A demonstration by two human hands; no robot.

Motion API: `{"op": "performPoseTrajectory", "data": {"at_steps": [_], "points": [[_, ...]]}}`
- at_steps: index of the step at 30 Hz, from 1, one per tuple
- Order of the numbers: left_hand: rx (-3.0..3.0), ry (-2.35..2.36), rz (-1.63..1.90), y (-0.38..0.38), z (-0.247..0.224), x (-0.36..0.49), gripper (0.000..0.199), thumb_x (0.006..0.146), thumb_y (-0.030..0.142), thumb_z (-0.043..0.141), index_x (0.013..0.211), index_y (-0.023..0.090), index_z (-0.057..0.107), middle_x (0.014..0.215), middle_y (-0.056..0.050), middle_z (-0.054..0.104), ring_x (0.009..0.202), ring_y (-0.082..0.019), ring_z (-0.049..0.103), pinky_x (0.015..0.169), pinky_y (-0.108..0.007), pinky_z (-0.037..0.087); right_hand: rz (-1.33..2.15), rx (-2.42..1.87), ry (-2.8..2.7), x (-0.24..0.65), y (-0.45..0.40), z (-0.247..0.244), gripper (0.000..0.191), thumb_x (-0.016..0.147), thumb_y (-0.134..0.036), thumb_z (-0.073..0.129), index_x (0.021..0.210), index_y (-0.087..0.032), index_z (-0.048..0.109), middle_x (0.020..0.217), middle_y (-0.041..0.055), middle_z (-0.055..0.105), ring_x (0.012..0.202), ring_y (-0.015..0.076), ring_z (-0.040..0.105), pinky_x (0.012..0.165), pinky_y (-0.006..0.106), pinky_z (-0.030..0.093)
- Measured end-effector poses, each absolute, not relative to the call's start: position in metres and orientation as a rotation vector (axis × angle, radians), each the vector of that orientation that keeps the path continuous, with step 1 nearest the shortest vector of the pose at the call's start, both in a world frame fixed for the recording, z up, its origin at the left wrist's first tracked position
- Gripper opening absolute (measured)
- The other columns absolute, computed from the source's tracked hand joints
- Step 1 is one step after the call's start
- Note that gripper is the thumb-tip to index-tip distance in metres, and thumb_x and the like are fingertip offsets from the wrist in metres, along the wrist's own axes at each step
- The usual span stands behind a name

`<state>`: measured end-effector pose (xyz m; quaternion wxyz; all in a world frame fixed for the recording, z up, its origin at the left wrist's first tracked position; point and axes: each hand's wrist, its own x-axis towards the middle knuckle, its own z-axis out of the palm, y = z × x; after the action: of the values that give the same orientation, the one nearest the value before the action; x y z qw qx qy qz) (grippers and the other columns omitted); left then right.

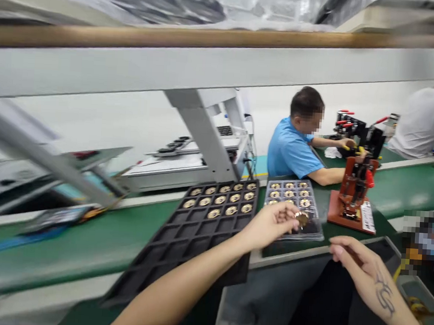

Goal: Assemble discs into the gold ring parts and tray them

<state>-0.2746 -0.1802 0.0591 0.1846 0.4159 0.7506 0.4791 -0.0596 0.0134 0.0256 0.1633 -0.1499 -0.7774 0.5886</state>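
Observation:
My left hand (274,226) pinches a round gold-rimmed part (302,219) between thumb and fingers, above the near end of a clear plastic tray (318,230). Similar gold rings sit in that tray's far compartments. To the left, a larger black compartment tray (183,231) has gold rings in its far rows, with bare pockets nearer me. My right hand (356,261) is over the bench's front edge, right of the clear tray, its fingers loosely curled and thumb near the index finger. Nothing shows between those fingers.
A red-brown press (352,200) with a red handle stands right of the clear tray. Behind it, a person in blue (294,150) works at black clamps (355,129). A grey beam (222,69) crosses above the green bench (414,187). Another person in white (423,121) sits far right.

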Motion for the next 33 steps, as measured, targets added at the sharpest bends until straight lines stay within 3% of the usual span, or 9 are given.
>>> {"op": "performPoseTrajectory", "data": {"at_steps": [4,8,11,15,18,22,27,30,33], "points": [[0.913,2.871,1.05,-0.266,0.053,-0.369,0.022,0.096,0.031,0.061,0.108,0.017,0.074,0.111,-0.01,0.081,0.104,-0.026,0.075,0.094,-0.037,0.058,1.624,-0.587,-2.285,-0.036,0.04,-0.03,0.049,0.088,-0.066,0.071,0.116,-0.026,0.079,0.107,0.0076,0.082,0.099,0.0272,0.078,0.09,0.028,0.062],[0.587,3.125,0.691,-0.368,0.051,-0.424,0.024,0.096,0.038,0.067,0.088,0.017,0.077,0.102,-0.011,0.081,0.107,-0.032,0.074,0.1,-0.044,0.055,1.669,-0.695,-2.258,-0.016,0.073,-0.089,0.056,0.083,-0.07,0.072,0.116,-0.025,0.081,0.107,0.0094,0.083,0.092,0.0272,0.08,0.078,0.024,0.065],[0.497,3.12,0.46,-0.412,0.033,-0.433,0.025,0.1,0.039,0.069,0.107,0.015,0.073,0.113,-0.008,0.076,0.105,-0.025,0.073,0.098,-0.047,0.058,1.7,-0.704,-2.263,-0.012,0.086,-0.112,0.058,0.078,-0.07,0.075,0.111,-0.024,0.084,0.102,0.0108,0.084,0.085,0.028,0.081,0.069,0.025,0.066],[0.511,3.059,0.289,-0.426,0.006,-0.432,0.028,0.103,0.036,0.068,0.123,0.017,0.069,0.125,-0.009,0.071,0.109,-0.024,0.071,0.095,-0.046,0.061,1.717,-0.751,-2.278,-0.009,0.083,-0.118,0.055,0.084,-0.064,0.074,0.124,-0.026,0.079,0.115,0.0094,0.083,0.1,0.0291,0.08,0.079,0.026,0.066],[0.557,3.054,0.247,-0.416,0.003,-0.432,0.03,0.102,0.037,0.068,0.125,0.017,0.068,0.127,-0.01,0.07,0.109,-0.024,0.07,0.095,-0.047,0.06,1.739,-0.815,-2.287,0.0,0.078,-0.119,0.056,0.084,-0.065,0.073,0.125,-0.027,0.078,0.116,0.009,0.082,0.103,0.0293,0.08,0.083,0.026,0.065],[0.746,3.072,0.306,-0.365,0.014,-0.429,0.024,0.099,0.032,0.066,0.113,0.014,0.074,0.119,-0.013,0.074,0.111,-0.029,0.07,0.101,-0.048,0.055,1.684,-0.9,-2.248,0.011,0.072,-0.114,0.058,0.082,-0.071,0.07,0.115,-0.025,0.081,0.104,0.0087,0.083,0.093,0.028,0.079,0.079,0.027,0.065],[1.222,2.876,0.48,-0.237,0.01,-0.39,0.024,0.1,0.032,0.058,0.109,0.022,0.078,0.115,-0.008,0.076,0.111,-0.024,0.07,0.101,-0.032,0.052,1.639,-0.845,-2.313,0.01,0.057,-0.087,0.054,0.092,-0.07,0.062,0.116,-0.025,0.08,0.1,0.0073,0.081,0.093,0.0246,0.076,0.081,0.025,0.062],[1.349,2.778,0.475,-0.174,-0.002,-0.362,0.022,0.095,0.038,0.069,0.087,0.02,0.077,0.103,-0.01,0.076,0.111,-0.028,0.07,0.101,-0.035,0.051,1.607,-0.859,-2.307,0.014,0.05,-0.075,0.054,0.092,-0.07,0.061,0.117,-0.026,0.079,0.101,0.0066,0.081,0.096,0.0244,0.076,0.084,0.024,0.061],[1.32,2.752,0.437,-0.148,-0.01,-0.353,0.027,0.082,0.039,0.082,0.071,0.017,0.07,0.093,-0.013,0.074,0.099,-0.034,0.072,0.089,-0.039,0.054,1.588,-0.915,-2.289,0.032,0.05,-0.075,0.057,0.088,-0.074,0.062,0.115,-0.027,0.081,0.101,0.0069,0.081,0.096,0.0263,0.077,0.085,0.026,0.062]]}}
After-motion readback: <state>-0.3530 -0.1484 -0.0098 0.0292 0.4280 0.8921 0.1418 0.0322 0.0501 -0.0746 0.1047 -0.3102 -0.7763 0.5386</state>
